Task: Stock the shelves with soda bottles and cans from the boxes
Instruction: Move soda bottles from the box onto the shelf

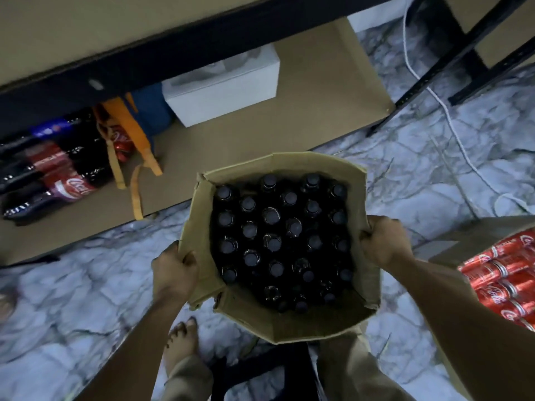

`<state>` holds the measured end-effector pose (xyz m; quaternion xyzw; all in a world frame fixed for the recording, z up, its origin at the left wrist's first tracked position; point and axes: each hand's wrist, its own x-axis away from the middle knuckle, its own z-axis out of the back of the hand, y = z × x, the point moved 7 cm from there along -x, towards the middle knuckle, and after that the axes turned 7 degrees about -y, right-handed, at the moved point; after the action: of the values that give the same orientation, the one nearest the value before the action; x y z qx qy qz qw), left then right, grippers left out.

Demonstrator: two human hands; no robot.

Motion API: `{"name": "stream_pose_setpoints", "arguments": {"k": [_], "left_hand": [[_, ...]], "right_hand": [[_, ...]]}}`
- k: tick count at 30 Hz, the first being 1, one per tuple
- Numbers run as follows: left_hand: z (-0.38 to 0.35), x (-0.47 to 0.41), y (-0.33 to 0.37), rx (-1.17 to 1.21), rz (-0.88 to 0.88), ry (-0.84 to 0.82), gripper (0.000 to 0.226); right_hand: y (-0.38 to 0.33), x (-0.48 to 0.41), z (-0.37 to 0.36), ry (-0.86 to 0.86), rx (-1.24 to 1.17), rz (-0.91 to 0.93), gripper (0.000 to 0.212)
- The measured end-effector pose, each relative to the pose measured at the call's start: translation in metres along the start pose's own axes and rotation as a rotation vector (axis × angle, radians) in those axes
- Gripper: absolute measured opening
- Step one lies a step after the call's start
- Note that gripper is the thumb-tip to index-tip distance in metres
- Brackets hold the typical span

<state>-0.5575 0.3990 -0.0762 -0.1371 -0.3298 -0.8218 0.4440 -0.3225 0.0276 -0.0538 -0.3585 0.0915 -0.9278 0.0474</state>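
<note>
1. On the low brown shelf point(260, 134), few dark plastic cola bottles point(52, 175) lie.
2. Left hand point(173, 270) and right hand point(385, 244) grip the brown cardboard box point(289, 325), full of dark capped soda bottles point(272, 215), near that shelf.
3. Most stocking likely remains.

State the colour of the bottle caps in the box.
Bottle caps in the box look black or very dark; head view.

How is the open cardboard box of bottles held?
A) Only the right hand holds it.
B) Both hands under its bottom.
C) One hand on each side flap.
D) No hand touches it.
C: the left hand grips the left flap of the box, the right hand the right flap.
</note>
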Motion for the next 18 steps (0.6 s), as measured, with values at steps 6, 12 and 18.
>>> {"name": "stream_pose_setpoints", "arguments": {"k": [6,12,18], "left_hand": [[0.041,0.004,-0.074,0.004,0.066,0.047,0.016],[0.084,0.013,-0.133,0.073,0.186,0.069,0.007],[0.115,0.02,-0.175,0.085,0.27,0.104,0.005]], "right_hand": [[-0.076,0.01,-0.032,-0.016,0.038,0.096,0.031],[-0.139,0.018,-0.069,-0.057,0.017,0.181,0.023],[-0.183,0.028,-0.097,-0.059,0.015,0.261,0.025]]}}
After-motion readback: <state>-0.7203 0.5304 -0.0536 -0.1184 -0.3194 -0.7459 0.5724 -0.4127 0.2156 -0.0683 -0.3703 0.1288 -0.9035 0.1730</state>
